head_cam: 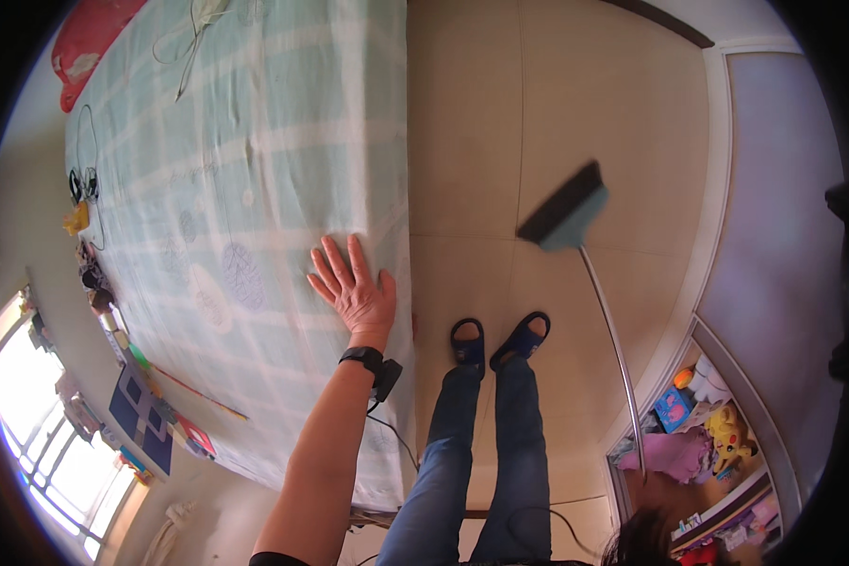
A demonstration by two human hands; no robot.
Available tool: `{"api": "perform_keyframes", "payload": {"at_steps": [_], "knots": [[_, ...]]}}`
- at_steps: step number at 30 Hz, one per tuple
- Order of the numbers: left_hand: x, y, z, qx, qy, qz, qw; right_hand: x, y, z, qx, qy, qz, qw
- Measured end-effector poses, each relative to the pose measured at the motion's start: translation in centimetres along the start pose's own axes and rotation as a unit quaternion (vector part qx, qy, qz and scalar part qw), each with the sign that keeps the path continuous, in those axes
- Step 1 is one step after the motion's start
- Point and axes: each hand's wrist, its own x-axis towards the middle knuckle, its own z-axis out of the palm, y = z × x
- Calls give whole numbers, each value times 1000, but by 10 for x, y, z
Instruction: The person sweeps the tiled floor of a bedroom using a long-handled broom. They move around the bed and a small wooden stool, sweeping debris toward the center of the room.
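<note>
My left hand [354, 291] rests flat on a bed covered by a pale green and white checked sheet [283, 184], fingers spread, near the bed's edge. It holds nothing. A black strap with a small dark device [376, 371] circles that wrist. Right of the bed, a broom with a teal head and dark bristles [566, 209] is over the tiled floor. Its bent-looking metal handle [612, 332] runs down toward the lower right, where its upper end is hard to make out. My right hand is out of view.
My feet in blue slippers [468, 341] stand on the tiled floor [467, 141] beside the bed. An open cabinet [668, 492] at lower right holds plush toys. Cables [192, 49] lie on the far part of the bed, and several small items line its left side near a barred window [49, 417].
</note>
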Motion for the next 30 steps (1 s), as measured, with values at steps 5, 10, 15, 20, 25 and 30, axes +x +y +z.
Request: {"api": "perform_keyframes", "payload": {"at_steps": [5,10,15,20,25,30], "knots": [[1,0,1,-5,10,-1,1000,-15,-51,-24,-54,41,-9,998],[1,-2,2,-5,14,1,1000,183,-186,15,93,25,-152,984],[0,-1,3,-5,18,3,1000,351,-382,6,90,-5,-314,945],[1,-1,2,-10,25,4,1000,398,-464,-25,55,12,-355,933],[1,0,0,-24,26,-1,999,379,-330,-24,152,-42,-231,960],[2,-1,0,-22,10,-3,1000,241,-143,1,346,-105,-21,932]]}}
